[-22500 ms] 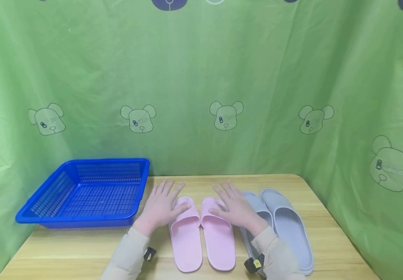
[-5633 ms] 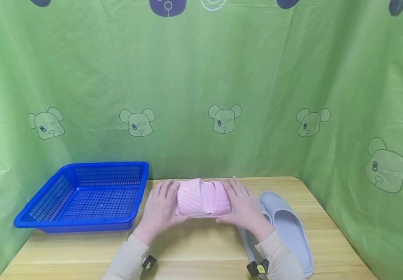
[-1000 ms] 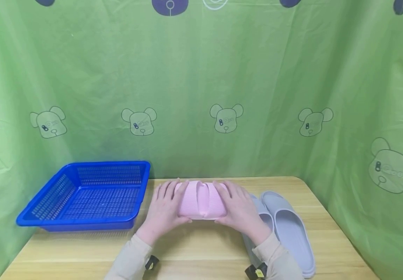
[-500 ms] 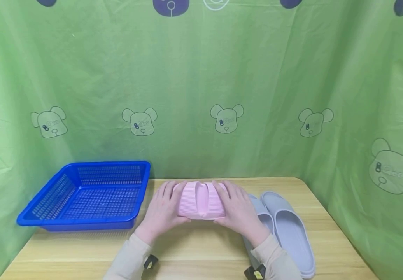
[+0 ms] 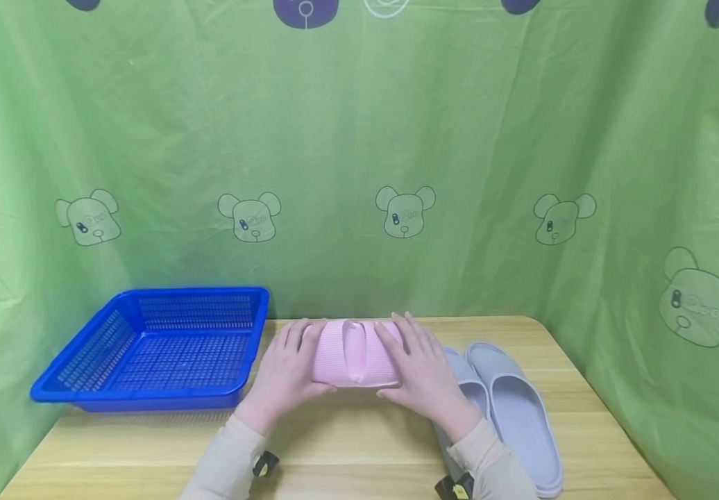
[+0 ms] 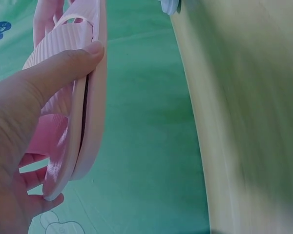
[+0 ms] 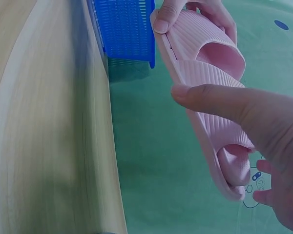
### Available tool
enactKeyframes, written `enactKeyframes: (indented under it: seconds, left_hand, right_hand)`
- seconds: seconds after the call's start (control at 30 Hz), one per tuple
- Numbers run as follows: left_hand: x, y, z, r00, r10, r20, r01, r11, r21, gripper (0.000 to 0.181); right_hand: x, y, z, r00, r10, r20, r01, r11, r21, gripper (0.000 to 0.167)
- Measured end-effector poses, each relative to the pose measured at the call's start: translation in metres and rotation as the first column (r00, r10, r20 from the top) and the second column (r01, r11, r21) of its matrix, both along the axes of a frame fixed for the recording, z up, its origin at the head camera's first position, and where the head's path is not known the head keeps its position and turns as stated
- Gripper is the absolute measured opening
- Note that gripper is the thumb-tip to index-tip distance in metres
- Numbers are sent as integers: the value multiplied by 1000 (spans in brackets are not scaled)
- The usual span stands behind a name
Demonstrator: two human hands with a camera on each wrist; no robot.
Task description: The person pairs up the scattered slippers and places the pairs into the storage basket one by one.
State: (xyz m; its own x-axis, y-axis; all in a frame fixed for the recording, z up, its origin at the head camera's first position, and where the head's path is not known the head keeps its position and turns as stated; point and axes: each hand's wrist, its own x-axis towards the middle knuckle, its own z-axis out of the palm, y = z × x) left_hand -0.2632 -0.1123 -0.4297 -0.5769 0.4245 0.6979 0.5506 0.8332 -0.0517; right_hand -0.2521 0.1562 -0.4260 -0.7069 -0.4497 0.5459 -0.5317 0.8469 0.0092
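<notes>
Two pink slippers are held together sideways in front of the person, their ribbed straps towards the head camera. The left hand grips their left end, thumb below and fingers over the top. At the right end the right hand grips them the same way. In the left wrist view, the thumb presses along the edges of the stacked soles, with fingertips behind. The right wrist view shows the right thumb across the ribbed straps; the slippers lie overlapped, one offset along the other.
A blue mesh basket stands on the left of the wooden table. Grey slippers lie at the right, partly under the right forearm. A green curtain hangs behind and at both sides.
Earlier the pink slippers lay side by side on the table under spread hands; now both hands hold them. Over the last half second they have shifted slightly left and up in view.
</notes>
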Motion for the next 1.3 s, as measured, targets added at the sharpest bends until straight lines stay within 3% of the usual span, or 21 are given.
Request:
enactKeyframes:
  seconds: [0.3,0.73,1.17,1.3]
  left_hand:
    - [-2,-10,6,1000,24,6,-24,999,47,115]
    - [-4,-31,16,998,61,-25,-59,995,86,115]
    - [-4,-53,27,994,101,-36,-96,988,118,116]
    - [-4,-59,30,993,107,-49,-100,987,127,117]
  right_hand:
    - [1,-3,3,999,31,-21,-32,999,-8,99]
    - [1,-8,5,988,114,-104,-117,993,-24,86]
    - [2,-17,4,947,248,-204,-255,967,-10,77]
    - [3,-20,2,943,262,-206,-266,964,6,75]
